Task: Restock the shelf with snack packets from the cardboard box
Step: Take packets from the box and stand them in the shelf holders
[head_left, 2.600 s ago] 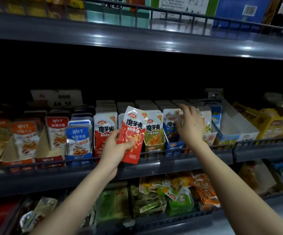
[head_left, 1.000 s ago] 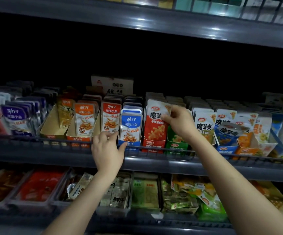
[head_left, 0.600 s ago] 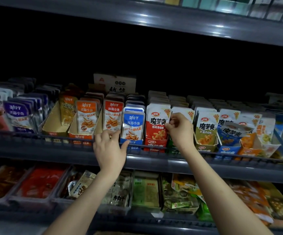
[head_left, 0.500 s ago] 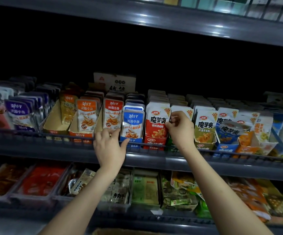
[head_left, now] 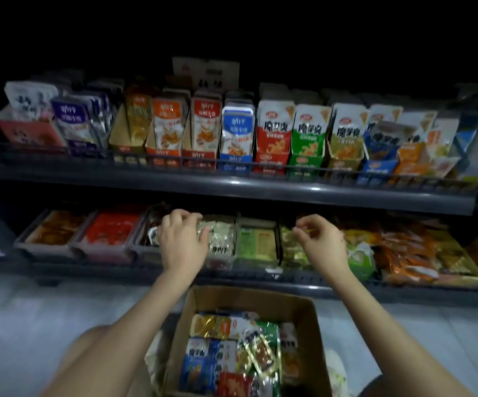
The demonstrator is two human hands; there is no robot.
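cardboard box (head_left: 313,339): rectangular | snack packets (head_left: 232,353): glossy, flat | shelf (head_left: 232,186): dark metal

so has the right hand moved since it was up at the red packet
Yes. The right hand has dropped from the red packet on the upper shelf to below that shelf's front edge.

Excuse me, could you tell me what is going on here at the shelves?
A person is restocking snacks. Both hands are empty at this moment: the left hand and the right hand hang with loosely curled fingers in front of the lower shelf, above the open cardboard box on the floor. The box holds many mixed snack packets. On the upper shelf, rows of packets stand upright in display cartons.
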